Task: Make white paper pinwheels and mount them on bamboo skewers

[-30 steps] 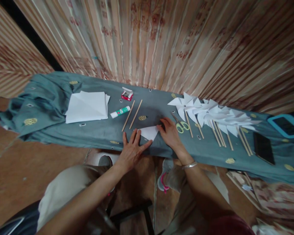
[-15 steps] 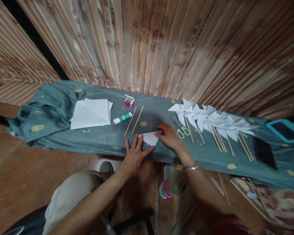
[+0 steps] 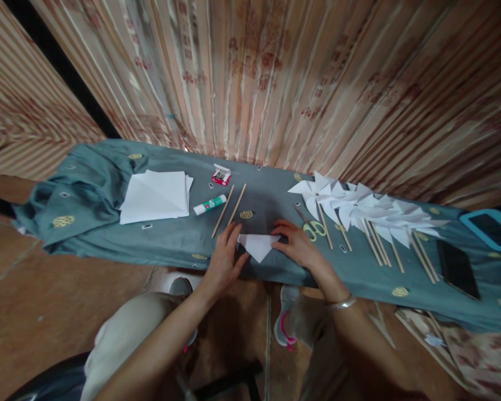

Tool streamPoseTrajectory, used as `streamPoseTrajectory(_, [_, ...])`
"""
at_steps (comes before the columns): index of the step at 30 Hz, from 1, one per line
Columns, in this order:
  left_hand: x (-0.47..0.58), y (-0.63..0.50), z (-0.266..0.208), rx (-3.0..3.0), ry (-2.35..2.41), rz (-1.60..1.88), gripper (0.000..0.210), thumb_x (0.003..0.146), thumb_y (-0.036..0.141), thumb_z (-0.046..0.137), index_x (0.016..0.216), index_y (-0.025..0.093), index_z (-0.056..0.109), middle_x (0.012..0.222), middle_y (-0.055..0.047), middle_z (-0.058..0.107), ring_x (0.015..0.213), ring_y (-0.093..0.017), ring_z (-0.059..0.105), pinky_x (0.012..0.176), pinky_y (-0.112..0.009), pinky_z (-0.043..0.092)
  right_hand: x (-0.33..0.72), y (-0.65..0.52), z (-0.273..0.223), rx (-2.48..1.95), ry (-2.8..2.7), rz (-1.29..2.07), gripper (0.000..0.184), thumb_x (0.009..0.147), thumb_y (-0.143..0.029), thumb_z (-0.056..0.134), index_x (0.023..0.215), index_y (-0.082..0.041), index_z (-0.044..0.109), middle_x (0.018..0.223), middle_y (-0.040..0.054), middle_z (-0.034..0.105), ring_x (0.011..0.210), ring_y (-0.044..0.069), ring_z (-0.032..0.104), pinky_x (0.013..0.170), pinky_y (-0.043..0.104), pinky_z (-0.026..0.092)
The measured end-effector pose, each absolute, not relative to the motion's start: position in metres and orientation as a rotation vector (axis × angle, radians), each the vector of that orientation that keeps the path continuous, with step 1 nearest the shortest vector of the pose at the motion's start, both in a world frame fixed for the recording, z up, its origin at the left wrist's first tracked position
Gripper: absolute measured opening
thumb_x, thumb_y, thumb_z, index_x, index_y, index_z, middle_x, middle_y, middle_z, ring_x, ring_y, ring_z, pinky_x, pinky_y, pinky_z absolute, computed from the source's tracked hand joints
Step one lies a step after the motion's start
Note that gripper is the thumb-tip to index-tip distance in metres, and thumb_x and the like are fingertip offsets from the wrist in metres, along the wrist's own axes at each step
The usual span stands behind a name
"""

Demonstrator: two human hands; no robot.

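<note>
A white sheet of paper folded into a triangle (image 3: 259,246) lies at the table's front, its long edge away from me and its point towards me. My left hand (image 3: 223,260) has its fingers closed at the left corner, with the thumb nearer the middle. At the opposite corner, my right hand (image 3: 296,244) grips the paper between bent fingers and thumb. Two wooden sticks (image 3: 223,210) lie just beyond my left hand. Scissors with pale green handles (image 3: 314,230) rest past my right hand.
Left of the sticks are a glue stick (image 3: 210,205), a small red box (image 3: 221,176) and a stack of white paper (image 3: 155,197). White paper pinwheels (image 3: 354,206) on sticks overlap at the right, near a black phone (image 3: 458,270) and a blue-framed tablet (image 3: 495,228). A curtain hangs behind.
The folded paper has turned so its point faces me. My left hand has gone from spread flat to closed at the left corner; my right hand has shifted slightly towards me.
</note>
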State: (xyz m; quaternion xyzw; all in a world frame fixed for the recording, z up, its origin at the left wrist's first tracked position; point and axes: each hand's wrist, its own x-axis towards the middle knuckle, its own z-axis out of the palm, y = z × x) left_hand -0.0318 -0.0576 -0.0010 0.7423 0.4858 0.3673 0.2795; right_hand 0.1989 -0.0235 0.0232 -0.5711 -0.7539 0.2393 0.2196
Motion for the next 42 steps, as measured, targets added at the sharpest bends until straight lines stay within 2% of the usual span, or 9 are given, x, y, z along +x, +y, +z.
streamPoseTrajectory(4, [-0.025,-0.051,0.003,1.693,1.285,1.101,0.068,0.079,0.018,0.06,0.143,0.023,0.037,0.151,-0.014,0.03,0.14,-0.03,0.032,0.108,-0.049,0.038,0.2,-0.032,0.016,-1.546,-2.039,0.628,0.016,0.074,-0.015,0.067,0.09,-0.02,0.069,0.122,0.0114,0.063,0.111,0.026,0.062,0.098,0.043,0.045])
streamPoseTrajectory(8, [-0.016,-0.044,0.006,1.39,1.207,1.223,0.066,0.073,0.017,0.064,0.136,0.029,0.046,0.151,-0.011,0.031,0.132,-0.029,0.044,0.09,-0.039,0.052,0.199,-0.037,0.012,-1.494,-2.0,0.618,0.016,0.077,-0.018,0.064,0.092,-0.02,0.068,0.118,0.011,0.066,0.11,0.025,0.062,0.097,0.043,0.046])
streamPoseTrajectory(13, [-0.005,-0.034,0.009,1.222,1.113,1.321,0.062,0.068,0.015,0.064,0.128,0.027,0.053,0.147,-0.012,0.037,0.117,-0.027,0.057,0.073,-0.03,0.056,0.202,-0.035,0.016,-1.53,-1.777,0.705,0.026,0.08,-0.034,0.065,0.103,-0.021,0.068,0.113,0.0098,0.069,0.104,0.025,0.065,0.092,0.042,0.049])
streamPoseTrajectory(17, [-0.006,-0.026,0.023,1.246,1.122,1.369,0.053,0.07,0.017,0.065,0.122,0.024,0.058,0.146,-0.011,0.038,0.115,-0.024,0.058,0.078,-0.032,0.056,0.206,-0.03,0.023,-1.608,-1.349,1.007,0.03,0.083,-0.047,0.06,0.095,-0.02,0.069,0.09,0.0071,0.074,0.082,0.02,0.069,0.069,0.031,0.056])
streamPoseTrajectory(21, [-0.012,-0.027,0.04,1.482,1.179,1.376,0.033,0.075,0.017,0.063,0.107,0.022,0.067,0.14,-0.01,0.047,0.119,-0.024,0.056,0.082,-0.033,0.056,0.199,-0.028,0.03,-1.495,-0.895,1.483,0.029,0.081,-0.046,0.067,0.079,-0.017,0.068,0.076,0.0062,0.074,0.062,0.013,0.068,0.052,0.02,0.053])
streamPoseTrajectory(30, [-0.005,-0.05,0.044,1.735,0.998,1.155,0.013,0.082,0.021,0.061,0.087,0.02,0.073,0.122,-0.01,0.064,0.115,-0.023,0.06,0.104,-0.04,0.045,0.194,-0.026,0.024,-1.154,-0.585,1.58,0.019,0.064,-0.027,0.085,0.073,-0.018,0.071,0.068,0.0006,0.073,0.059,0.012,0.067,0.057,0.02,0.059])
streamPoseTrajectory(33, [-0.003,-0.053,0.045,1.617,0.894,1.045,0.027,0.077,0.035,0.07,0.099,0.02,0.074,0.131,-0.012,0.06,0.124,-0.028,0.054,0.108,-0.044,0.04,0.195,-0.024,0.024,-1.118,-0.607,1.55,0.021,0.065,-0.032,0.084,0.074,-0.018,0.071,0.07,0.0007,0.073,0.064,0.012,0.068,0.061,0.022,0.06])
streamPoseTrajectory(37, [-0.003,-0.051,0.043,1.488,0.829,0.978,0.045,0.08,0.051,0.064,0.111,0.02,0.072,0.138,-0.013,0.055,0.13,-0.032,0.048,0.112,-0.047,0.033,0.193,-0.024,0.026,-1.083,-0.612,1.574,0.022,0.064,-0.035,0.084,0.071,-0.021,0.07,0.074,0.0,0.074,0.068,0.013,0.068,0.067,0.025,0.061])
streamPoseTrajectory(42, [-0.001,-0.049,0.037,1.485,0.836,0.939,0.052,0.08,0.056,0.061,0.117,0.021,0.069,0.143,-0.012,0.05,0.134,-0.033,0.043,0.114,-0.049,0.029,0.193,-0.024,0.028,-1.046,-0.626,1.579,0.022,0.063,-0.037,0.085,0.07,-0.021,0.071,0.075,0.0003,0.074,0.072,0.015,0.068,0.078,0.032,0.061])
